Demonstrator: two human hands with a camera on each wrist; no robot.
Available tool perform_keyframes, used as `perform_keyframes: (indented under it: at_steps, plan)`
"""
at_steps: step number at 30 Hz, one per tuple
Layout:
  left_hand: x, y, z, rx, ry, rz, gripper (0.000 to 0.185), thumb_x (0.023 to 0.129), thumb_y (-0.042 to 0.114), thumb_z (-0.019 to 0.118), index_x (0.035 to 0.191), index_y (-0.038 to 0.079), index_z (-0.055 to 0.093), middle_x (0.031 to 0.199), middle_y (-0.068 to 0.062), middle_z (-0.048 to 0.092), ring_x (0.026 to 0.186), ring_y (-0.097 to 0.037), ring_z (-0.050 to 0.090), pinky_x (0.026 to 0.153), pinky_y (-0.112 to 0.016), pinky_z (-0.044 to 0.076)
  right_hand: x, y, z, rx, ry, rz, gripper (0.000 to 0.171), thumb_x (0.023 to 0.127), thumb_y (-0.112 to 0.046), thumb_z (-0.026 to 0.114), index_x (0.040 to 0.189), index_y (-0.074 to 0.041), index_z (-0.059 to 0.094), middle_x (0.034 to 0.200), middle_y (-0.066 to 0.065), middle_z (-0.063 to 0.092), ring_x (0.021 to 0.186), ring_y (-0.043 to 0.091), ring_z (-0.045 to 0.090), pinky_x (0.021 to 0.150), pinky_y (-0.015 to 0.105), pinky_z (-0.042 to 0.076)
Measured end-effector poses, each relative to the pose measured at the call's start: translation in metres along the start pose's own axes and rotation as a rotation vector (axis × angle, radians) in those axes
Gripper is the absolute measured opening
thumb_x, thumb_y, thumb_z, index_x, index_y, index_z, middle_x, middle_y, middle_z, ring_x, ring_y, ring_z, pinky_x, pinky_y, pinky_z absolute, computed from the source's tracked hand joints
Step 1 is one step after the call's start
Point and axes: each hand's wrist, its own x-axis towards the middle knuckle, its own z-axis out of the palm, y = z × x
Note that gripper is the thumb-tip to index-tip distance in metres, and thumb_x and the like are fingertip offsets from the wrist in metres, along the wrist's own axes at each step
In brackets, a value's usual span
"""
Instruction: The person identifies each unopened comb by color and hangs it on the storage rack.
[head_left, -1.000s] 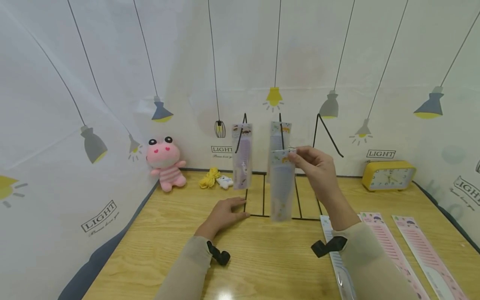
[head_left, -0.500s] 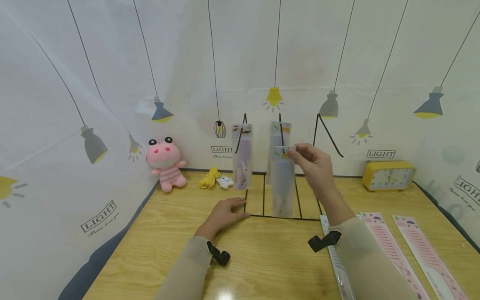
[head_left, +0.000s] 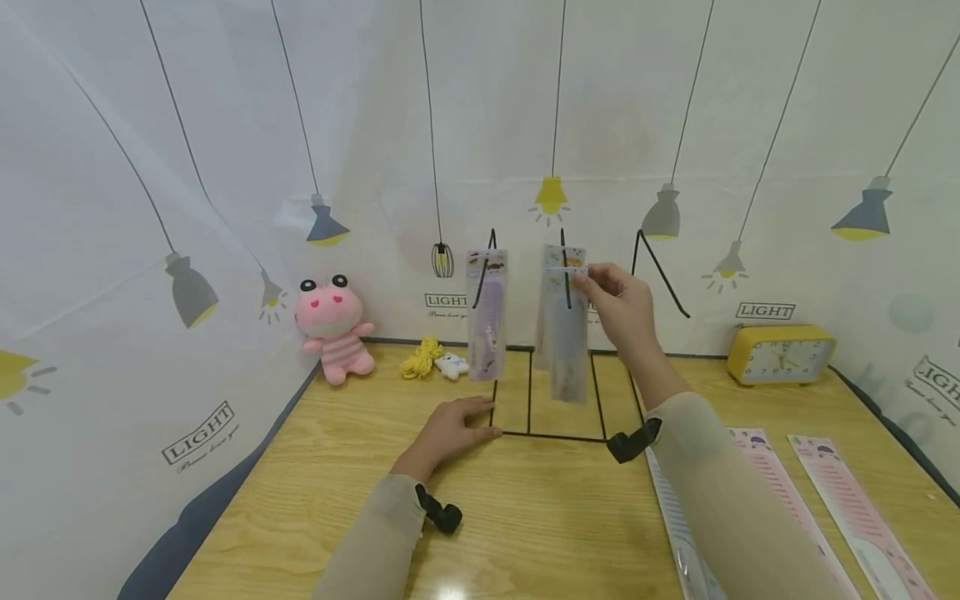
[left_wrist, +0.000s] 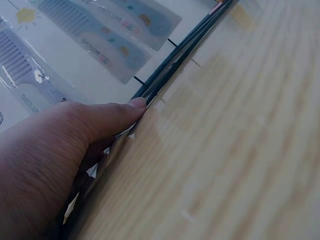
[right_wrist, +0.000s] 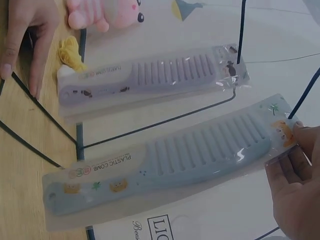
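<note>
My right hand (head_left: 626, 308) pinches the top corner of a light blue plastic comb (right_wrist: 200, 150) in a clear package, thumb in front. The package overlaps the middle hook (head_left: 567, 287) of a black wire rack (head_left: 551, 437); in the right wrist view the hook's wire meets the header beside my thumb. Another packaged blue comb (left_wrist: 90, 37) hangs farther back on that hook. On the left hook hangs a packaged purple comb (right_wrist: 175, 72). My left hand (head_left: 450, 427) rests at the rack's front left corner, its extended fingers and thumb touching the base wires.
The right hook (head_left: 663, 275) bears nothing. Packaged pink combs (head_left: 847, 500) and a blue one (head_left: 678, 517) lie on the table at right, partly under my forearm. Behind stand a yellow clock (head_left: 780, 354), a pink plush toy (head_left: 333, 329), yellow cord (head_left: 422, 358) and a small white figure (head_left: 452, 365).
My right hand has moved up and backward along the middle hook, bringing the blue comb nearer the one behind it. The left hand stays at the rack's corner.
</note>
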Motion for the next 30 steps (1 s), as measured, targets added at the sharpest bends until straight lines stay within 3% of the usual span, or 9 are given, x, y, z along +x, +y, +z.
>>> perform_keyframes:
  at_steps: [4, 11, 18, 30]
  plan:
    - [0.0, 0.001, 0.0, -0.009, -0.003, -0.001, 0.061, 0.092, 0.053, 0.068, 0.144, 0.023, 0.058, 0.151, 0.002, 0.05, 0.142, -0.026, 0.042, 0.117, -0.049, 0.034, 0.011, 0.001, 0.001, -0.01, 0.01, 0.015, 0.043, 0.094, -0.046, 0.07, 0.116, -0.009, 0.071, 0.109, 0.004, 0.073, 0.1, 0.014, 0.065, 0.09, 0.045, 0.053]
    - [0.002, -0.002, 0.002, -0.007, -0.004, 0.011, 0.063, 0.091, 0.056, 0.068, 0.144, 0.024, 0.058, 0.151, 0.003, 0.05, 0.141, -0.024, 0.043, 0.117, -0.047, 0.034, 0.022, 0.003, 0.003, -0.07, 0.037, 0.016, 0.044, 0.096, -0.045, 0.067, 0.118, -0.007, 0.07, 0.112, 0.006, 0.072, 0.101, 0.016, 0.064, 0.082, 0.029, 0.053]
    - [0.002, -0.002, 0.002, -0.007, 0.003, 0.012, 0.063, 0.09, 0.056, 0.069, 0.143, 0.024, 0.059, 0.15, 0.002, 0.051, 0.141, -0.024, 0.044, 0.117, -0.047, 0.034, 0.027, 0.004, 0.008, -0.072, 0.065, 0.039, 0.042, 0.097, -0.043, 0.066, 0.119, -0.008, 0.069, 0.117, 0.009, 0.07, 0.11, 0.019, 0.063, 0.091, 0.038, 0.052]
    - [0.0, -0.001, 0.001, -0.005, 0.007, 0.0, 0.063, 0.09, 0.056, 0.069, 0.143, 0.023, 0.059, 0.149, 0.003, 0.052, 0.14, -0.025, 0.044, 0.117, -0.047, 0.034, 0.026, 0.005, 0.011, -0.083, 0.094, 0.042, 0.042, 0.097, -0.042, 0.066, 0.123, -0.009, 0.067, 0.119, 0.007, 0.069, 0.109, 0.019, 0.065, 0.094, 0.038, 0.053]
